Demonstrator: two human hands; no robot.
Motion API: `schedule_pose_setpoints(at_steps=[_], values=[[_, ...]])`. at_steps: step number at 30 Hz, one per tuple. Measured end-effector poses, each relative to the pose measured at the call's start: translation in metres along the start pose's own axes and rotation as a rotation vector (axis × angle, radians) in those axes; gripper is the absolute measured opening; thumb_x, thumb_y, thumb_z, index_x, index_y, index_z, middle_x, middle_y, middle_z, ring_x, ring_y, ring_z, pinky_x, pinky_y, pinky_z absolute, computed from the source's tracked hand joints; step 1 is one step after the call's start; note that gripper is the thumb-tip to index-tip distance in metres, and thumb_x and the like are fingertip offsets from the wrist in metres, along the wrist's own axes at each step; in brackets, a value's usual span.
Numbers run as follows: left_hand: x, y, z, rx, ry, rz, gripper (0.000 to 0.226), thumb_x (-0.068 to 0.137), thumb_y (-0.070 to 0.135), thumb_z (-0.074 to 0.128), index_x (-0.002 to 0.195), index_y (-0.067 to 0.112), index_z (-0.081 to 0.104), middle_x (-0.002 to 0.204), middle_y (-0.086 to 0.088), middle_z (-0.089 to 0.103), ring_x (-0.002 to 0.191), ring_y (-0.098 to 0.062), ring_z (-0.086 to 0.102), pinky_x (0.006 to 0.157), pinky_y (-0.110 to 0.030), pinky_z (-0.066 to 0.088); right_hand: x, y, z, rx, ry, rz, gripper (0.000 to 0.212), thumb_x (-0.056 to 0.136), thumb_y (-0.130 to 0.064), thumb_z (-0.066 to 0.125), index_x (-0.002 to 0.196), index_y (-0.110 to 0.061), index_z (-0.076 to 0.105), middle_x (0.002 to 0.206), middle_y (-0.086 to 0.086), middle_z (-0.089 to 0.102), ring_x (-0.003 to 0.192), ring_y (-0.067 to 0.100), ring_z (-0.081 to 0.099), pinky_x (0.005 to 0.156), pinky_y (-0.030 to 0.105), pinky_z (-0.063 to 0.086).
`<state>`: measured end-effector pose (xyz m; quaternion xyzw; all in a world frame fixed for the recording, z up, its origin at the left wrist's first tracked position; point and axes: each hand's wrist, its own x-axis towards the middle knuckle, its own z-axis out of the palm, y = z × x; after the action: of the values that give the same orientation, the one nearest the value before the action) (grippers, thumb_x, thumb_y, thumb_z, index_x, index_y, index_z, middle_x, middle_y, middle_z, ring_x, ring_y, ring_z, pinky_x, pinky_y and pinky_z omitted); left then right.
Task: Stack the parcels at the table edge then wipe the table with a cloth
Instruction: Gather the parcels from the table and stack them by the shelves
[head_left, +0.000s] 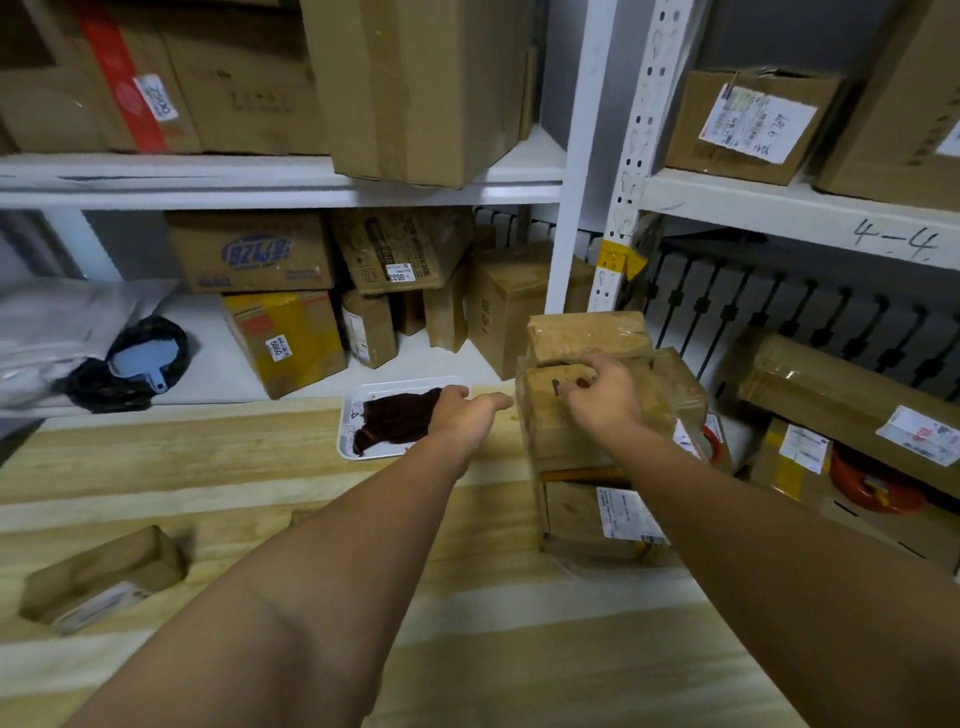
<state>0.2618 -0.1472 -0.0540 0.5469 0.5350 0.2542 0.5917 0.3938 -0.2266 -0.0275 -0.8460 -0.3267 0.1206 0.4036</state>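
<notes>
Single head-worn view, looking forward and down, close over the wooden table (218, 467), shelves (291, 179) beyond

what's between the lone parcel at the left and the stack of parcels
In the head view, only bare wooden table and the left forearm lie between the lone parcel and the stack.

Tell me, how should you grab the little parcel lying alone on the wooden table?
Probably from above, fingers and thumb across its two long sides. The small parcel lies flat on the wooden table with its top bare and nothing beside it, so a hand could likely span it.
</notes>
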Motion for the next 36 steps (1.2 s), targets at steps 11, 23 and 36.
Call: schedule_pose_setpoints(at_steps=[11,23,36], values=[[-0.013,-0.051,-0.120,0.001,0.197,-0.033,0.046,0.078,0.028,0.072,0.116,0.007,0.056,0.117,-0.010,0.060,0.104,-0.029,0.057,0.083,-0.035,0.044,-0.078,-0.057,0.122,-0.018,-0.312,-0.079,0.050,0.086,-0.023,0.064,0.133,-0.011,0.052,0.136,0.007,0.054,0.121,0.026,0.054,0.098,0.030,0.042],[-0.031,-0.143,-0.214,0.191,0.313,-0.273,0.047,0.091,0.013,0.057,0.134,-0.002,0.045,0.132,-0.020,0.052,0.119,-0.037,0.051,0.084,-0.033,0.043,-0.148,-0.030,0.208,-0.218,-0.674,0.061,0.054,0.078,-0.029,0.063,0.126,-0.006,0.053,0.124,0.013,0.059,0.113,0.030,0.057,0.091,0.034,0.050],[-0.039,-0.173,-0.207,0.188,0.029,-0.491,0.035,0.094,0.024,0.052,0.121,0.002,0.059,0.112,-0.011,0.062,0.097,-0.025,0.058,0.082,-0.031,0.048,-0.177,-0.016,0.221,-0.072,-0.684,0.222,0.029,0.083,-0.010,0.060,0.111,-0.006,0.055,0.103,0.012,0.063,0.091,0.029,0.063,0.076,0.036,0.056]])
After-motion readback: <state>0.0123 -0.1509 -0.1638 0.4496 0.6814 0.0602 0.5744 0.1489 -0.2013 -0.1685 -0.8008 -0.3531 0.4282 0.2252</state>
